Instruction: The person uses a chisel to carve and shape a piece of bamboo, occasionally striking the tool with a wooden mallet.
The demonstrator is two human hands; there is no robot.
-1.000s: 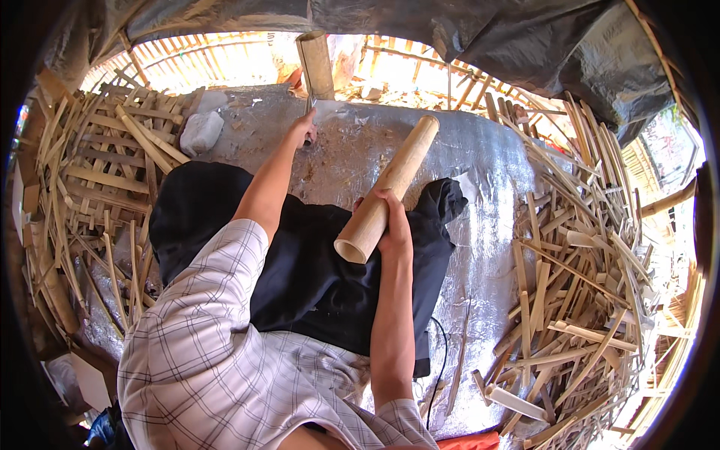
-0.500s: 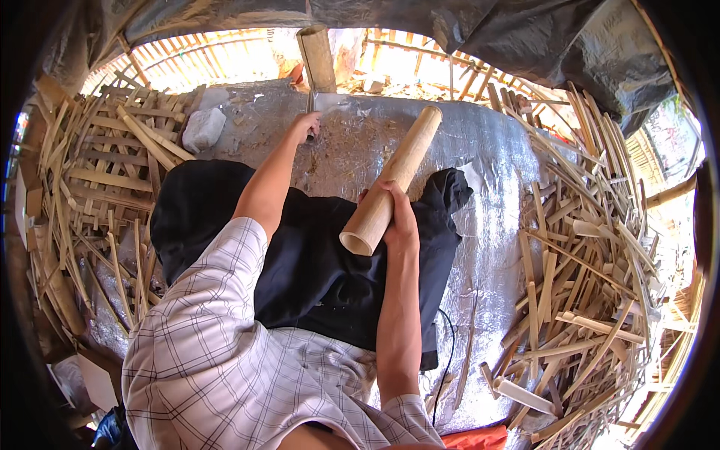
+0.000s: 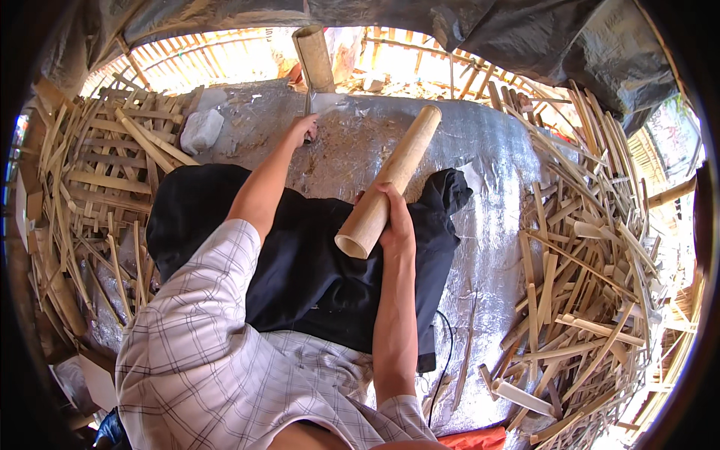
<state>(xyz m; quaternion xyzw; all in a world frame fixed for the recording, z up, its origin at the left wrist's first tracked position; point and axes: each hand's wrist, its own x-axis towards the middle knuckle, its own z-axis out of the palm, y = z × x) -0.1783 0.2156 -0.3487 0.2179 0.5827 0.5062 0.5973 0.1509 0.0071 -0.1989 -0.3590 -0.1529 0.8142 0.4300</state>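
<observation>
I see a crinkled silvery sheet (image 3: 491,225) spread out as my floor, dark plastic sheeting (image 3: 517,52) draped overhead, and, at the far side, a slatted bamboo fence (image 3: 184,60) washed nearly white by daylight that also glares off the silvery sheet's right part.

The left arm (image 3: 261,186) stretches forward, the left hand (image 3: 301,131) closed in a fist near the silvery sheet's (image 3: 491,202) far edge. The right forearm (image 3: 396,315) points forward too, the right hand (image 3: 395,217) curled in a grip, farther from that edge.
</observation>
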